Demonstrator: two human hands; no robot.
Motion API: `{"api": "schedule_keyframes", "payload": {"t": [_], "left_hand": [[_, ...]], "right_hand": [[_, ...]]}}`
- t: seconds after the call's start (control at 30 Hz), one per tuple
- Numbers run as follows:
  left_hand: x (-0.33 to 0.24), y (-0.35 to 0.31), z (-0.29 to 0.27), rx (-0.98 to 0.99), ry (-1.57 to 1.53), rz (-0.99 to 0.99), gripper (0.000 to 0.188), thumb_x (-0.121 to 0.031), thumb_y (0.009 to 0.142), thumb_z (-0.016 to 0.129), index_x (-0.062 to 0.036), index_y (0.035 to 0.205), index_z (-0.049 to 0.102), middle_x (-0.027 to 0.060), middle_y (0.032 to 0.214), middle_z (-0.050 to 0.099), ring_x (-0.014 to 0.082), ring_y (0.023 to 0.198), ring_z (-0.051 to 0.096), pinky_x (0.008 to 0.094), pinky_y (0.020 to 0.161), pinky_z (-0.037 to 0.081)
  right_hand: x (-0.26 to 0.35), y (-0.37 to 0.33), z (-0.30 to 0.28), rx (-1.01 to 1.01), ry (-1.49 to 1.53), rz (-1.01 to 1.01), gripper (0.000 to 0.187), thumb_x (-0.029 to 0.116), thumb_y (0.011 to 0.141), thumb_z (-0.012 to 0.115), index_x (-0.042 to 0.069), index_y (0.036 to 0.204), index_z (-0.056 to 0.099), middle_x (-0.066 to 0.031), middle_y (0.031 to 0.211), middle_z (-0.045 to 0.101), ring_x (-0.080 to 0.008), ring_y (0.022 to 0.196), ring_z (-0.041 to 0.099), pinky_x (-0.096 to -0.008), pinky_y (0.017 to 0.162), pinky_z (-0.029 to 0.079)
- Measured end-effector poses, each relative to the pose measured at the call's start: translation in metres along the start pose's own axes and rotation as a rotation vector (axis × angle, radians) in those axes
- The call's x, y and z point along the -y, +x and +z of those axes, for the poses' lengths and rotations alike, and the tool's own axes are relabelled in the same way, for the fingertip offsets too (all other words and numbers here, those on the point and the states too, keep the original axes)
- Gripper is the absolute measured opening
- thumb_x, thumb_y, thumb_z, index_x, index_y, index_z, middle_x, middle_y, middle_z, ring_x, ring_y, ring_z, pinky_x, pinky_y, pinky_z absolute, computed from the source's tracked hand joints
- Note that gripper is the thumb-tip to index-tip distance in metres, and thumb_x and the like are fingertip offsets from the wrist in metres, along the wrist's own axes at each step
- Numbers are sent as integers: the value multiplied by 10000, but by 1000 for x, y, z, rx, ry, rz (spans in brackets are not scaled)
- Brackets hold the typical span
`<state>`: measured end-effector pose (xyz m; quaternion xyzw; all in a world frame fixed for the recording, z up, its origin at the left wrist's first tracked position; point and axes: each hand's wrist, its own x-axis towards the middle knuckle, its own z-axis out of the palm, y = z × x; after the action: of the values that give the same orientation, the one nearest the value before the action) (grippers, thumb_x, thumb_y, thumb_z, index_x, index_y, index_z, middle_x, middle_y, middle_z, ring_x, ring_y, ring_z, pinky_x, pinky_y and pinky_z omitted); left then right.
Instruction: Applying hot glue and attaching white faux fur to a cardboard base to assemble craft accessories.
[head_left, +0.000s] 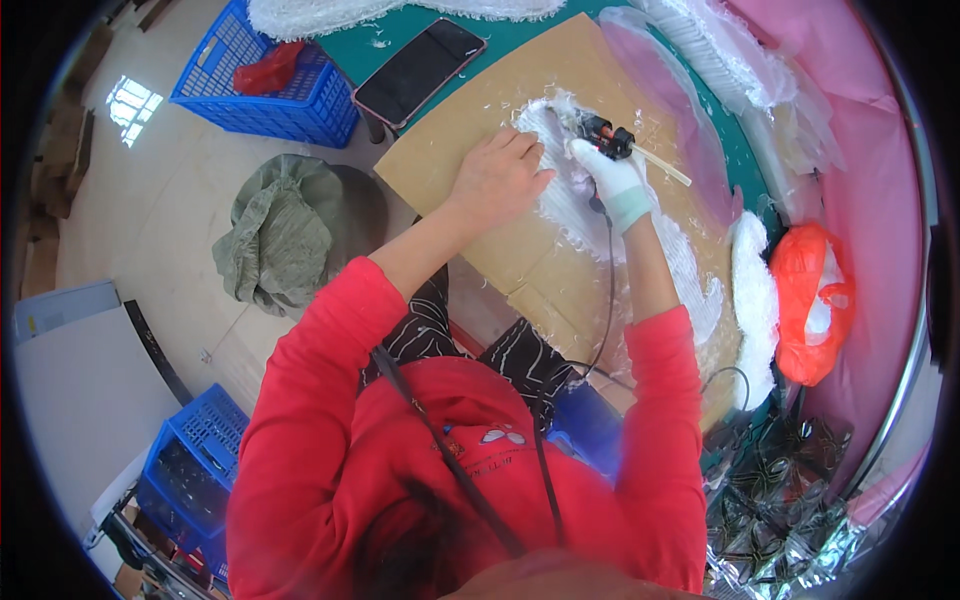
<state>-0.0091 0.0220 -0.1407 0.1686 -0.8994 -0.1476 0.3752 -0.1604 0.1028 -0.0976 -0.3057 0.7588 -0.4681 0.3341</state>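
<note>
left hand (497, 178) bare, fingers flat and slightly spread, pressing white fluffy material (560, 205) onto brown cardboard sheet (470, 120) on the table. right hand (615, 180), in a white glove, fingers wrapped around a black glue gun (606, 135), nozzle over the material. phone (418, 70) lies beyond the cardboard's far edge.

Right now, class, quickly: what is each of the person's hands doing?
Left hand: open, pressing flat on the white feather piece.
Right hand: gloved, closed around the glue gun.
</note>
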Motion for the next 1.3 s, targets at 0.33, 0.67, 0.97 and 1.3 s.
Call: {"api": "schedule_keyframes", "payload": {"t": [0.33, 0.67, 0.97, 1.3], "left_hand": [[0, -1, 0, 22, -9, -22, 306, -258, 742, 605, 7, 894, 605, 98, 1001, 579, 227, 945, 518, 328, 800, 437], [-1, -2, -3, 57, -5, -41, 315, -257, 745, 605, 11, 911, 602, 105, 1028, 574, 229, 974, 514, 334, 810, 441], [-2, -2, -5, 93, -16, -63, 331, -255, 768, 594, 15, 960, 601, 101, 1042, 577, 245, 968, 525, 335, 811, 447], [-3, -1, -6, 94, -35, -79, 321, -250, 768, 594, 8, 960, 603, 91, 1033, 578, 237, 963, 528, 327, 799, 451]], "right_hand": [[2, -5, -6, -81, 50, -65, 182, 181, 725, 691, 58, 847, 639, 40, 683, 553, -40, 571, 462, -206, 505, 346], [10, -5, 0, -59, -122, 22, 229, 218, 708, 702, 59, 863, 643, 38, 682, 551, -49, 578, 465, -218, 508, 361], [4, -2, 4, 33, -72, 19, 244, 205, 738, 675, 41, 913, 628, 28, 772, 574, -68, 667, 493, -236, 576, 397], [1, -6, 4, 26, -186, -28, 262, 173, 732, 688, 36, 948, 631, 17, 796, 591, -69, 687, 508, -233, 611, 417]]}}
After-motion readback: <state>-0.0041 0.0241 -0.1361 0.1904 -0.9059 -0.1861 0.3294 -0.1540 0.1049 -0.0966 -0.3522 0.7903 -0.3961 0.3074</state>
